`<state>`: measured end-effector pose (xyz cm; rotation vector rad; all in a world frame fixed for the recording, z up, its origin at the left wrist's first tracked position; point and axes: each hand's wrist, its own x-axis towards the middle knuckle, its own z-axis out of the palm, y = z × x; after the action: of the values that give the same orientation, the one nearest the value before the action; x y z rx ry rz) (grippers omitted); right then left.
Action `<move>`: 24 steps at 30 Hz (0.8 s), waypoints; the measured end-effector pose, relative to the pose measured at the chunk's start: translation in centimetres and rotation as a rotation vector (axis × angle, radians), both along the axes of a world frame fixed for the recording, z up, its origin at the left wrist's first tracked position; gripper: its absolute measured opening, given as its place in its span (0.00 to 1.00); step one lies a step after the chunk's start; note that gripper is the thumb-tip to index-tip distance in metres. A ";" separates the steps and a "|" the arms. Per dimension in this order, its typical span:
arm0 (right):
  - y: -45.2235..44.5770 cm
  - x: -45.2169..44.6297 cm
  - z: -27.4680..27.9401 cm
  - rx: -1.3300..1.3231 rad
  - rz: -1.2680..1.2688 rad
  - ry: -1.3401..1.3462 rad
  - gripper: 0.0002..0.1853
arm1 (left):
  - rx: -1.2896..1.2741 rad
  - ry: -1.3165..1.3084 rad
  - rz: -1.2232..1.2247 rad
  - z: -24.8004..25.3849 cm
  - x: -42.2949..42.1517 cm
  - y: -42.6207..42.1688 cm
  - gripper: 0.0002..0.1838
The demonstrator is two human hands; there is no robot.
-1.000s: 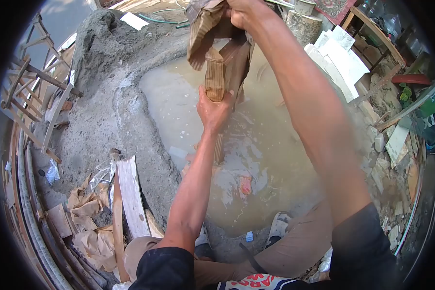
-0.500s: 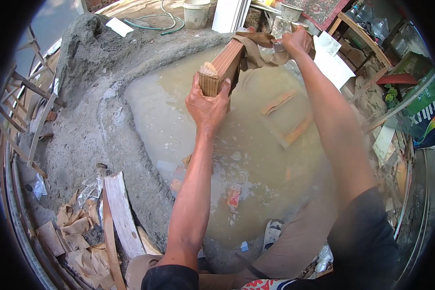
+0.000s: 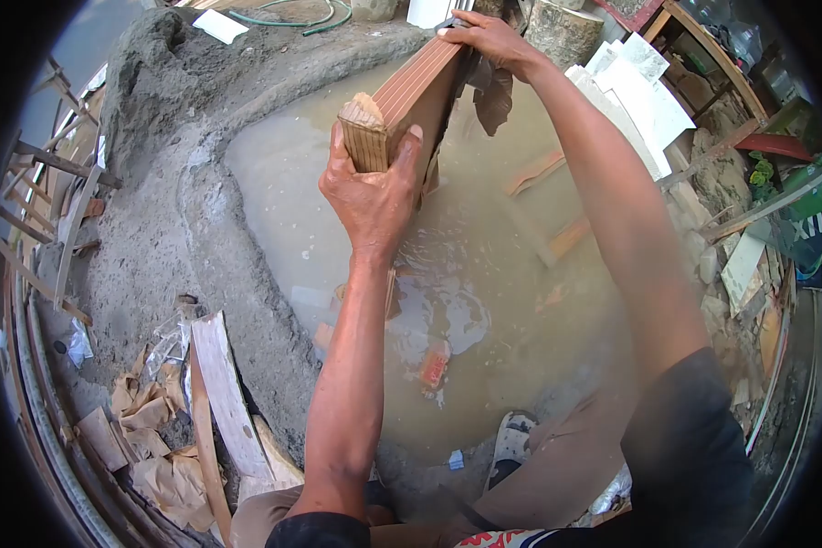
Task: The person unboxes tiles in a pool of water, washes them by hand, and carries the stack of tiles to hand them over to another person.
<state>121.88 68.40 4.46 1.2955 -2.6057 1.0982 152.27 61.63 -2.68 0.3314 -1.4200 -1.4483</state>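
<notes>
Over a pool of murky water (image 3: 288, 196), both hands hold a long brown piece of wood (image 3: 422, 80) with a striped, grooved edge and a frayed pale near end. My left hand (image 3: 372, 196) wraps around that near end, thumb on the right side. At the far end, my right hand (image 3: 495, 44) has its fingers over the top edge; its grip on the underside is hidden. A dark wet brown flap (image 3: 494, 100) hangs beneath my right hand. Brown strips (image 3: 536, 171) lie partly under the water, and a red-orange piece (image 3: 435, 363) shows nearer me.
A grey cement rim (image 3: 237, 256) borders the pool. White sheets (image 3: 644, 100) lie at the right near a log section (image 3: 564, 41). Crumpled brown paper (image 3: 175, 484) and a whitish board (image 3: 228, 393) lie at lower left. A green hose (image 3: 324, 26) curls at the back.
My right hand has moved left from a loose brown strip onto the wood's far end. The wood has shifted slightly left and nearer. The strip no longer stretches out to the right.
</notes>
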 end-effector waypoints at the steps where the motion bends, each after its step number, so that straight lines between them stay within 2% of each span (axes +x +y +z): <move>1: 0.1 0.4 0.1 -0.023 -0.046 -0.028 0.42 | -0.004 0.006 -0.002 0.0 0.0 0.1 0.21; 5: -0.8 -0.7 -0.8 -0.338 -0.085 -0.129 0.17 | 0.005 -0.004 -0.027 -0.4 -0.2 0.2 0.22; 6: -1.7 -2.7 -2.0 -0.313 -0.150 -0.018 0.17 | 0.000 0.004 -0.033 -0.6 -0.3 0.3 0.22; 8: -3.1 -7.3 -3.7 -0.398 -0.293 -0.124 0.18 | -0.009 0.026 -0.047 -0.7 -0.7 0.1 0.22; 9: -2.7 -8.4 -5.1 -0.434 -0.373 -0.187 0.19 | -0.007 0.023 -0.061 -0.9 -0.6 0.2 0.22; 10: -1.2 -7.3 -5.2 -0.480 -0.411 -0.378 0.27 | -0.008 0.026 -0.069 -0.9 -0.6 0.1 0.22; 11: -0.5 -9.3 -7.3 -0.496 -0.467 -0.482 0.28 | -0.019 0.018 -0.051 -0.7 -0.6 -0.1 0.22; 13: 3.1 -10.0 -13.7 -0.309 -0.632 -0.424 0.24 | -0.030 -0.010 -0.020 -0.6 -0.4 0.1 0.22; 14: 5.7 -8.3 -16.3 -0.115 -0.719 -0.246 0.20 | -0.045 -0.017 -0.019 -0.6 -0.5 -0.1 0.24; 15: 8.3 -8.2 -20.0 0.057 -0.730 -0.190 0.26 | -0.058 -0.031 -0.020 -0.8 -0.4 -0.3 0.26; 17: 13.9 -6.6 -27.0 0.371 -0.644 -0.107 0.21 | -0.082 -0.040 -0.022 -1.3 -0.5 -0.9 0.29; 21: 25.9 -0.5 -36.3 0.541 -0.639 -0.228 0.18 | -0.151 -0.025 0.020 -2.0 -0.8 -1.6 0.29; 24: 31.8 3.1 -40.6 0.459 -0.640 -0.416 0.18 | -0.165 0.021 0.042 -2.4 -1.4 -1.6 0.27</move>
<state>125.02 100.17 -36.10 0.1698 -3.3345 0.7299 150.86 59.98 -5.10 0.2400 -1.4959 -1.2882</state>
